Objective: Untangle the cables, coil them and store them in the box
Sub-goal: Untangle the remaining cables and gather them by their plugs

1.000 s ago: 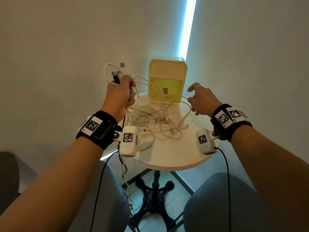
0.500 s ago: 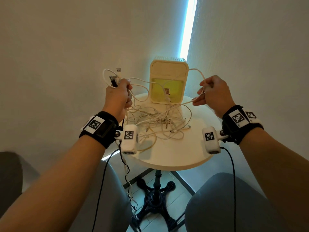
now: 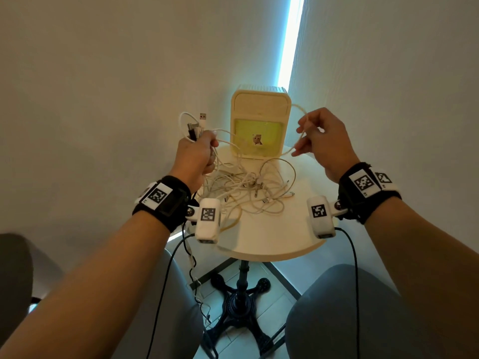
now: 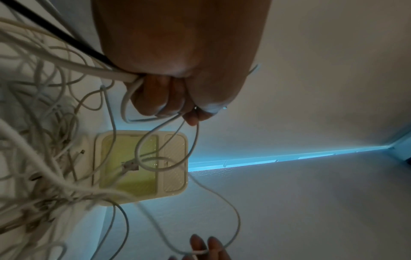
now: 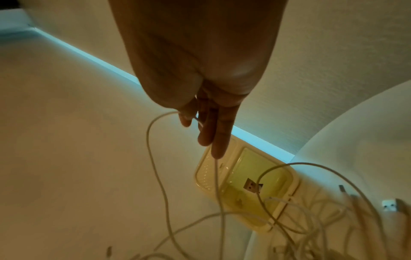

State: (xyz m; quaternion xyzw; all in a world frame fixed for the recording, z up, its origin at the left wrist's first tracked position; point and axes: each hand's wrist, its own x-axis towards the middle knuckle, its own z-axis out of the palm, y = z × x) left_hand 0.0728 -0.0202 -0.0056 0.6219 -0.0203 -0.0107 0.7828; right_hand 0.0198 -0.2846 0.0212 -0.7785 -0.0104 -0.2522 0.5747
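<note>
- I am at the untangling step: nothing is coiled yet, and I see nothing stored in the box (image 3: 260, 117)
- My left hand (image 3: 197, 157) has a full grip, fingers curled round a bundle of cable ends (image 3: 196, 126) whose plugs stick up above my fist, at about 10 o'clock from the heap
- My right hand (image 3: 324, 141) has a light grip on one white cable (image 3: 300, 137), pinched between thumb and fingertips (image 5: 185, 121) and lifted clear at about 2 o'clock from the heap; the other fingers lie fairly straight along it
- That cable loops up behind my right hand and, on the other side of the pinch, runs down towards the tangle (image 3: 246, 189), which lies in the middle of the round surface (image 3: 272, 237)
- The box stands upright at 12 o'clock on the surface, touching the wall behind and just beyond the tangle; its yellow-green front faces me and I cannot tell how it opens
- One strand hangs off the surface edge at 7 o'clock, down past my knee
- Next move, as I judge it: draw the right-hand cable up and away to 3 o'clock while the left fist holds the ends firm, following it until it slips free
- It calls for slow pulling; a sharp tug would likely tighten the knots or drag the heap off the edge
</note>
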